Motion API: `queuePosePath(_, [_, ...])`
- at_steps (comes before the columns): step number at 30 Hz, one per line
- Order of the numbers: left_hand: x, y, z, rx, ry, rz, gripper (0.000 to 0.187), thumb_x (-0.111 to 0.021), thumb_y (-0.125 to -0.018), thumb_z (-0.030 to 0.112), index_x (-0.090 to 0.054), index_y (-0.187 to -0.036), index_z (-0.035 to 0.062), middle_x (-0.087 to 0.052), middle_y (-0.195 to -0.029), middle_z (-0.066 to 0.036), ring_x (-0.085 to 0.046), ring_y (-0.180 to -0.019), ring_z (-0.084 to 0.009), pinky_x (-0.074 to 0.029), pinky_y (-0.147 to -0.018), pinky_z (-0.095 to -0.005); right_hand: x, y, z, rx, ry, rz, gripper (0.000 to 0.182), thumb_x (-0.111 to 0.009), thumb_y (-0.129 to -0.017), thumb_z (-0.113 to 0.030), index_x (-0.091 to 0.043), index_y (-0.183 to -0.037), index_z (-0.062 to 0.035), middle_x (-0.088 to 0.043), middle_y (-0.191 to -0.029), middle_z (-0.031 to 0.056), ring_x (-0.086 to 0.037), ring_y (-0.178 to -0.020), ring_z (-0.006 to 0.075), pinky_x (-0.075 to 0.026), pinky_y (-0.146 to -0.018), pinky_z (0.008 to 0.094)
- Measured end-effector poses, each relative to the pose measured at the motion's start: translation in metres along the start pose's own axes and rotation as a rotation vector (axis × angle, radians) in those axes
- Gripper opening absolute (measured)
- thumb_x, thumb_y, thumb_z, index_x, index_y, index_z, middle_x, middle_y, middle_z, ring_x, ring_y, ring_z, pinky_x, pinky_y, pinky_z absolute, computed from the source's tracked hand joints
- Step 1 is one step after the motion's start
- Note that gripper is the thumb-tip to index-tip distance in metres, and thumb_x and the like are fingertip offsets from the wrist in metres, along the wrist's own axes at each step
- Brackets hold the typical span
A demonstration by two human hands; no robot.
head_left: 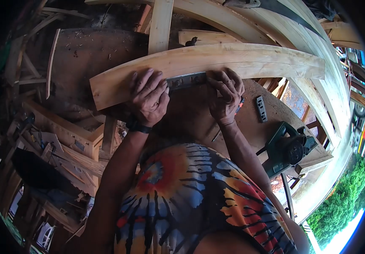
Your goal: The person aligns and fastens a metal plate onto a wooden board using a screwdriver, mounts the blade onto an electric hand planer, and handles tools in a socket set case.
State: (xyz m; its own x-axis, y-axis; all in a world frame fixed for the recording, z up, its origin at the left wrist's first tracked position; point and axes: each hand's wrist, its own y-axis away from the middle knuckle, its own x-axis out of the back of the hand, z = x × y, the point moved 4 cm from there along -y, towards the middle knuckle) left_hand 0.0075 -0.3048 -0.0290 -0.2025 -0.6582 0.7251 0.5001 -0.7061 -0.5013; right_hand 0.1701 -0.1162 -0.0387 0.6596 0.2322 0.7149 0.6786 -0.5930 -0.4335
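A long curved wooden board (199, 59) lies across the workbench in front of me. Along its near edge is a short metal bar with slots (186, 81), spanning the gap between my hands. My left hand (149, 96) is closed around the bar's left end, with its fingers over the board's edge. At the bar's right end my right hand (225, 94) is closed too, its fingertips against the board. The palms' undersides and the bar's ends are hidden.
A green power tool (290, 148) sits on the bench at the right, near a second slotted metal piece (261, 109). Large curved timbers (335, 97) rise beyond it. Wooden frames and offcuts (76, 139) crowd the left. A thin screwdriver-like rod is partly visible behind my right wrist.
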Motion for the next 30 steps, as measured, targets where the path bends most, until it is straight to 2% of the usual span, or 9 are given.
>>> queuePosePath(7, [-0.002,0.002,-0.002,-0.016,0.0,0.023,0.015,-0.08,-0.083,0.007,-0.082,-0.098,0.0046,-0.078,-0.125,-0.01,-0.065,-0.132,-0.0317,-0.036,-0.121,-0.0558,-0.002,0.002,0.003,0.006,-0.015,0.012,0.026,-0.079,-0.078,-0.022,-0.081,-0.103,-0.02,-0.074,-0.125,-0.001,-0.058,-0.13,0.0319,-0.035,-0.11,0.047])
queuePosePath(13, [-0.001,0.001,-0.001,-0.001,0.004,0.028,0.016,-0.08,-0.083,0.007,-0.081,-0.099,0.0042,-0.078,-0.123,-0.009,-0.066,-0.13,-0.031,-0.037,-0.12,-0.0556,0.0,0.0,0.0,0.003,-0.035,0.006,0.03,-0.075,-0.077,-0.016,-0.081,-0.105,-0.0187,-0.073,-0.126,-0.0001,-0.058,-0.131,0.0331,-0.035,-0.111,0.048])
queuePosePath(16, [0.003,-0.001,-0.007,0.039,0.092,-0.017,0.027,-0.082,-0.08,0.012,-0.079,-0.105,0.0026,-0.076,-0.125,-0.012,-0.064,-0.13,-0.0346,-0.036,-0.12,-0.0562,0.003,0.001,0.004,0.008,-0.062,-0.037,0.034,-0.075,-0.077,-0.014,-0.079,-0.11,-0.017,-0.073,-0.128,0.0023,-0.057,-0.132,0.0349,-0.035,-0.112,0.0494])
queuePosePath(19, [0.001,-0.004,0.003,0.142,0.237,0.06,0.038,-0.085,-0.08,0.018,-0.077,-0.115,0.0054,-0.07,-0.134,-0.015,-0.061,-0.131,-0.038,-0.037,-0.118,-0.0557,0.01,-0.002,0.0,0.028,-0.023,-0.064,0.022,-0.078,-0.088,-0.014,-0.079,-0.109,-0.0142,-0.075,-0.126,0.0028,-0.059,-0.132,0.0338,-0.039,-0.112,0.0478])
queuePosePath(22, [-0.011,-0.005,0.022,0.048,0.07,0.004,0.043,-0.088,-0.079,0.025,-0.078,-0.119,0.0112,-0.063,-0.141,-0.015,-0.057,-0.131,-0.0392,-0.038,-0.115,-0.0564,0.009,-0.001,0.001,0.023,-0.031,-0.065,0.023,-0.077,-0.088,-0.015,-0.079,-0.111,-0.0137,-0.075,-0.126,0.0032,-0.059,-0.132,0.0336,-0.039,-0.113,0.048])
queuePosePath(23, [-0.016,-0.003,0.022,0.042,0.056,0.011,0.043,-0.09,-0.079,0.029,-0.079,-0.119,0.0183,-0.061,-0.143,-0.013,-0.055,-0.13,-0.0375,-0.037,-0.114,-0.059,0.009,-0.001,0.001,0.022,-0.029,-0.064,0.023,-0.077,-0.088,-0.015,-0.079,-0.111,-0.0138,-0.075,-0.126,0.0032,-0.059,-0.132,0.0335,-0.039,-0.113,0.048])
queuePosePath(30, [-0.024,-0.013,0.029,0.053,-0.019,-0.007,0.034,-0.089,-0.08,0.031,-0.082,-0.112,0.0273,-0.061,-0.146,-0.011,-0.055,-0.131,-0.0382,-0.032,-0.115,-0.0633,0.005,0.001,0.004,0.022,-0.042,-0.043,0.03,-0.077,-0.082,-0.016,-0.079,-0.112,-0.0143,-0.074,-0.127,0.0029,-0.059,-0.131,0.0345,-0.036,-0.112,0.0486])
